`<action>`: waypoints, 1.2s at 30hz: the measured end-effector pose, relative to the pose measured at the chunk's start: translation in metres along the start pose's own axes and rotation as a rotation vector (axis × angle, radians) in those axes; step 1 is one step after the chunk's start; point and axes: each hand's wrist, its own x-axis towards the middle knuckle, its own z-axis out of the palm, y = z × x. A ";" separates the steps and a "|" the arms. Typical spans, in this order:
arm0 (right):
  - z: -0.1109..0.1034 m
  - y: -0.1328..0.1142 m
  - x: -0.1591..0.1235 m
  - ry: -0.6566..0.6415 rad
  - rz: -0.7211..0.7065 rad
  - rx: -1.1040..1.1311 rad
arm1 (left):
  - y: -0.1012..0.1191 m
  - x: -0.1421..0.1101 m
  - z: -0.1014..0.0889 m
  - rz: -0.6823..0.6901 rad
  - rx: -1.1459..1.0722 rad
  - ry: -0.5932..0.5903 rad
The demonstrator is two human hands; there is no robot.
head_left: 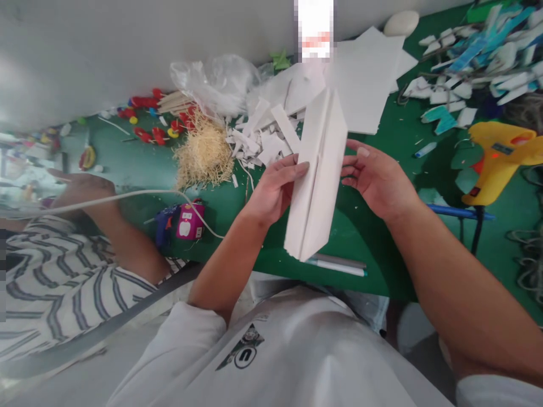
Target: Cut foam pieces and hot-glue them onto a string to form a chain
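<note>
My left hand (275, 186) is closed on the left edge of a long white foam-board piece (326, 186), thumb on the near face. The piece is held tilted above the table; two panels meet along a lengthwise seam with a narrow gap. My right hand (375, 178) is at its right edge, fingers apart, with the fingertips at or just behind the edge and the thumb off the board. Whether those fingertips touch it is hard to tell. Below the piece lie a white marker (339, 267) and a grey stick-like item (343, 260).
White sheets (365, 73) and scraps (271, 147) lie at the back, beside a straw-coloured heap (206, 150) and clear plastic bag (216, 85). A yellow glue gun (494, 158) stands right. A white cord (139, 193) crosses left, near a co-worker's arm (110, 226).
</note>
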 end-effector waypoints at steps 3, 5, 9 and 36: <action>0.002 -0.007 -0.006 -0.046 0.067 0.010 | -0.002 0.001 -0.004 0.026 0.055 0.033; 0.004 -0.008 -0.008 -0.057 0.082 0.016 | -0.004 0.003 -0.008 0.043 0.070 0.056; 0.007 -0.006 -0.009 -0.024 0.078 0.047 | -0.007 0.009 -0.011 0.058 0.056 0.088; 0.008 -0.019 -0.008 0.114 0.151 0.061 | -0.027 0.024 -0.022 0.023 -0.230 0.008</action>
